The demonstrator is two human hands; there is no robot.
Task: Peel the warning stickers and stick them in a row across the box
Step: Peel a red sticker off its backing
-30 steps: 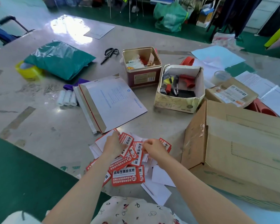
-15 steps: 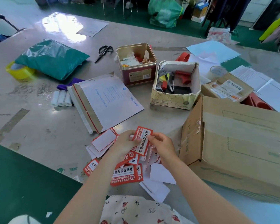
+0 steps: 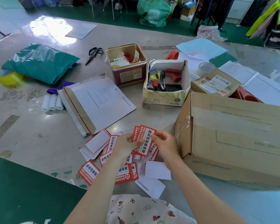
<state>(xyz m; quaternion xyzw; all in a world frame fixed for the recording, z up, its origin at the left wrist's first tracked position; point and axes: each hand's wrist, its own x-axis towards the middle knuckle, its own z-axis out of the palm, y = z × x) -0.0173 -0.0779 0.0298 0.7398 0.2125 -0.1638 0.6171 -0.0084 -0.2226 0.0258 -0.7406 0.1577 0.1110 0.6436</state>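
Pinching a red-and-white warning sticker (image 3: 145, 141) between them, both hands were raised just above the grey table (image 3: 31, 135): the left hand (image 3: 125, 147) had its thumb and fingers closed on the sticker's left edge, and the right hand (image 3: 166, 145) had its fingertips closed on the upper right corner. A second red sticker edge showed just behind the held one, so whether one sheet or several were gripped could not be told. Beneath the hands lay a loose pile of more warning stickers (image 3: 123, 173), mixed with white backing papers (image 3: 157, 171) and overlapping one another. Just to the right of the hands stood the large cardboard box (image 3: 236, 139), lying with a broad brown face upward and no sticker visible on it. Farther back on the table sat a white mailing envelope (image 3: 99, 101) with a red tear strip, a square tin (image 3: 128, 65) filled with small items, a small open carton (image 3: 167, 83) holding pens and red parts, black scissors (image 3: 94, 53), a green poly mailer (image 3: 39, 62), and a roll of yellow tape (image 3: 6, 77) at the left edge.
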